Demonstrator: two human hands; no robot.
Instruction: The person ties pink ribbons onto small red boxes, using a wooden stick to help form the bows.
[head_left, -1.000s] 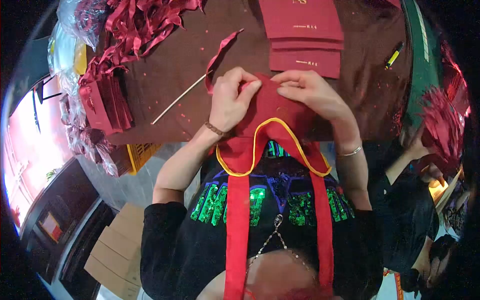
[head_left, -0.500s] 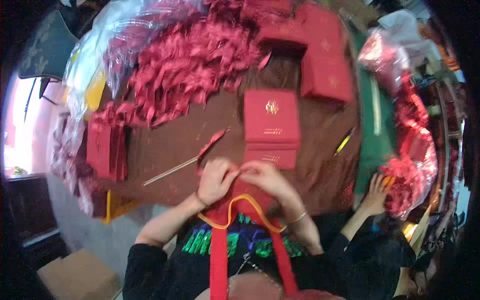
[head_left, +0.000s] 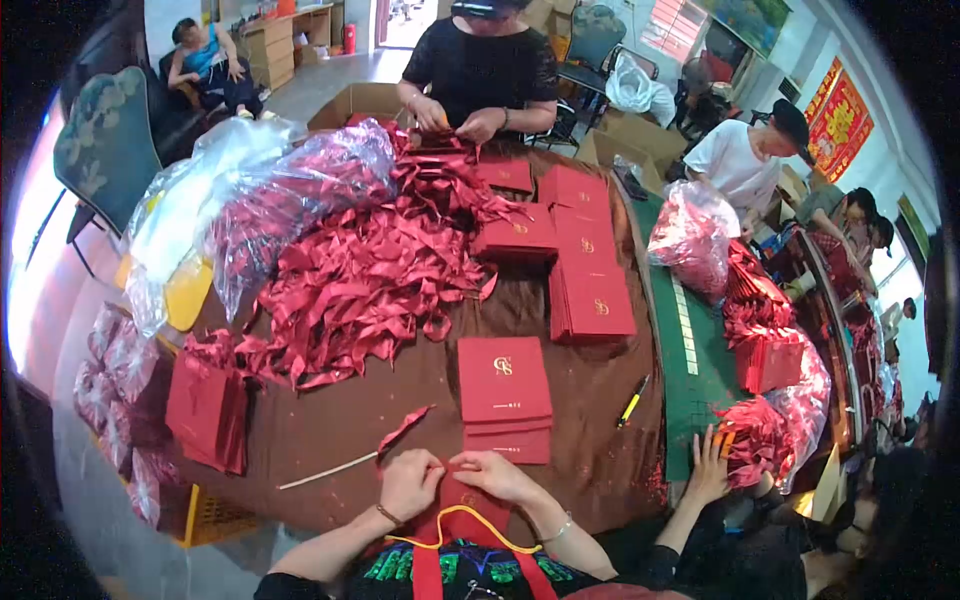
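One pale stick lies left of our left hand, whose fingers pinch the far edge of a dark red piece; it extends toward our near side, and our right hand, equally close, pinches it too.

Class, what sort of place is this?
Probably a packaging workshop: a heap of red fabric ribbons, stacks of rectangular red gold-printed packets, and a person in a black top working across the brown cloth-covered table.
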